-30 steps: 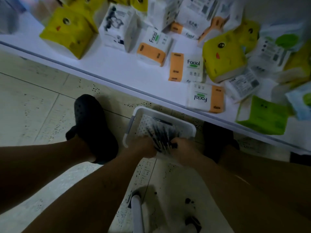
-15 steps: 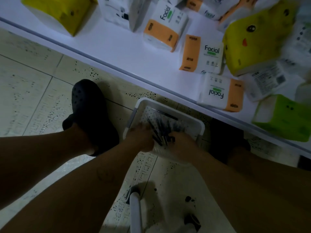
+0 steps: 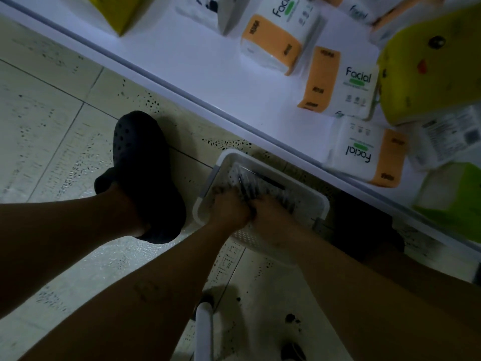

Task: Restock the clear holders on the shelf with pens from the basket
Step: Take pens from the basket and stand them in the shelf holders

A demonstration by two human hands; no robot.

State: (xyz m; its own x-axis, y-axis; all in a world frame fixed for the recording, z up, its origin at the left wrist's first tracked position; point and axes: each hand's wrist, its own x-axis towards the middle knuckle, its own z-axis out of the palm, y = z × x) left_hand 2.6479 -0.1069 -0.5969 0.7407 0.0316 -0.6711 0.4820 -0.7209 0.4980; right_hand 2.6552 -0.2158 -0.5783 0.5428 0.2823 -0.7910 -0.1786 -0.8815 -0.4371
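Pens (image 3: 248,187) lie in a dark bundle inside the white basket (image 3: 316,198) on the floor, just below the shelf (image 3: 208,63) edge; seen from the head camera, their long axis runs away from the person toward that shelf. The left hand (image 3: 229,208) and right hand (image 3: 272,214) sit knuckle to knuckle over the near ends, fingers curled down round the bundle; neither is nearer. Dim light hides how firm the grip is. No clear holders show, only tissue packs (image 3: 341,84); so the lift must go up and beyond.
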